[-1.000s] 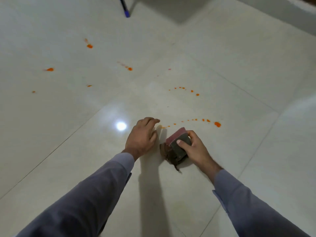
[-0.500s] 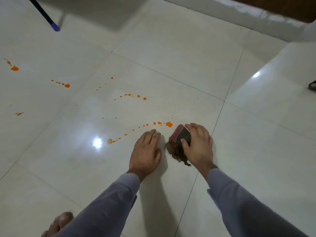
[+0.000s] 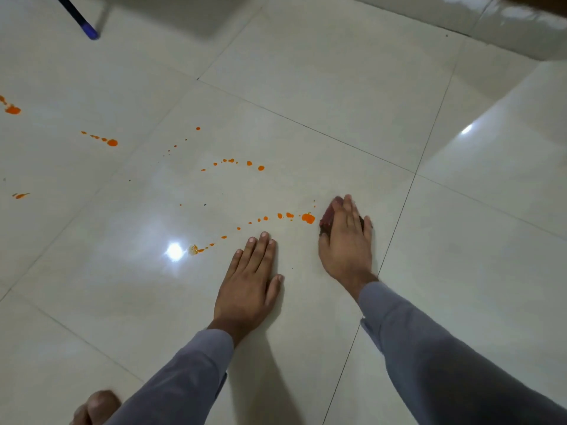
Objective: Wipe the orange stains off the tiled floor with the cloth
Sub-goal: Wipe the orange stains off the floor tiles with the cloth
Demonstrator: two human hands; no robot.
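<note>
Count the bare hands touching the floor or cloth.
2. The left hand lies flat on the tile, just below the orange drip trail. The right hand presses the cloth beside the trail's largest spot.

- Cloth: dark reddish, bunched flat on the floor, right of frame centre, mostly covered.
- Orange stains: scattered drops trailing leftward across the glossy pale tiled floor.
</note>
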